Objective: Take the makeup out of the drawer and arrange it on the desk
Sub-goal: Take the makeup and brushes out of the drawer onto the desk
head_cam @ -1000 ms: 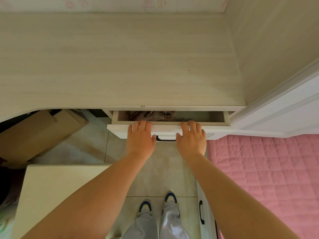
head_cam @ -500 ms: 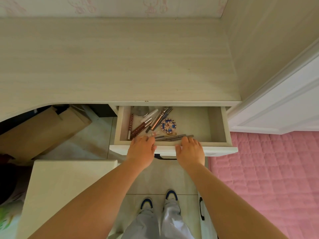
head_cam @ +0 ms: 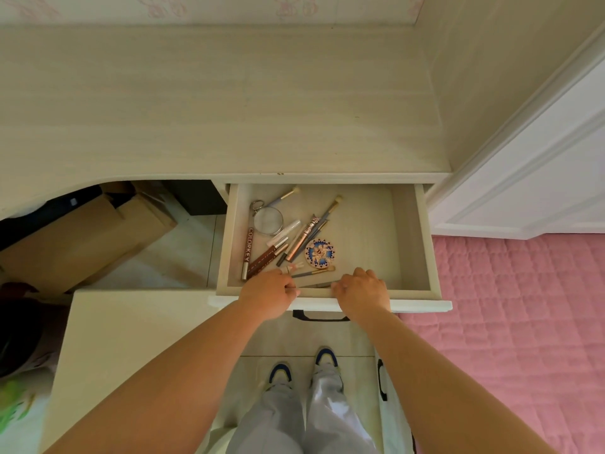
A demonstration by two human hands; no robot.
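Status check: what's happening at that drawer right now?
Both hands on drawer front, empty. Makeup inside, untouched. Desk bare.

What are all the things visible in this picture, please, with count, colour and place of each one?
desk: one, pale wood, top of view, nothing on it
drawer: one, pale, pulled open under the desk
round compact: one, blue and pink pattern, middle of drawer
small mirror: one, silver rim, back left of drawer
makeup tubes and brushes: several, brown, silver, grey, left half of drawer, loosely piled
drawer handle: one, black, on drawer front
cardboard boxes: at least one, brown, floor under desk
stool or low cabinet: one, cream, lower left
quilt: one, pink, right
shoes: two, blue and white, floor
left hand: on the drawer's front edge
right hand: on the drawer's front edge
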